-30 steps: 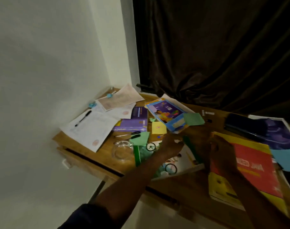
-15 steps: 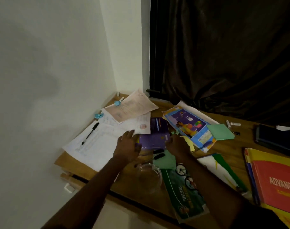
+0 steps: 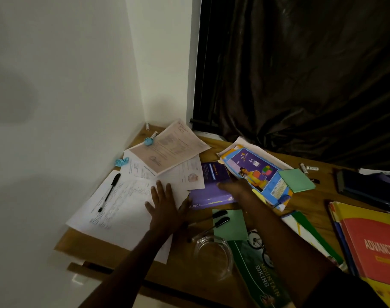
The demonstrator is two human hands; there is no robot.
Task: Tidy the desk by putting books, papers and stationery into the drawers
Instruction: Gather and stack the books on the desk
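Both hands have shifted from the frame's centre to its left: the left hand (image 3: pixel 165 207) now lies flat and open on the white papers (image 3: pixel 123 207), the right hand (image 3: pixel 236 187), open, reaches the purple book (image 3: pixel 211 192), so gathering likely starts here.

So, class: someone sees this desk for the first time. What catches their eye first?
Probably the two hands mid-desk: the left hand spread flat on white papers, the right hand on the purple book. Then the bright red and yellow book at the right edge.
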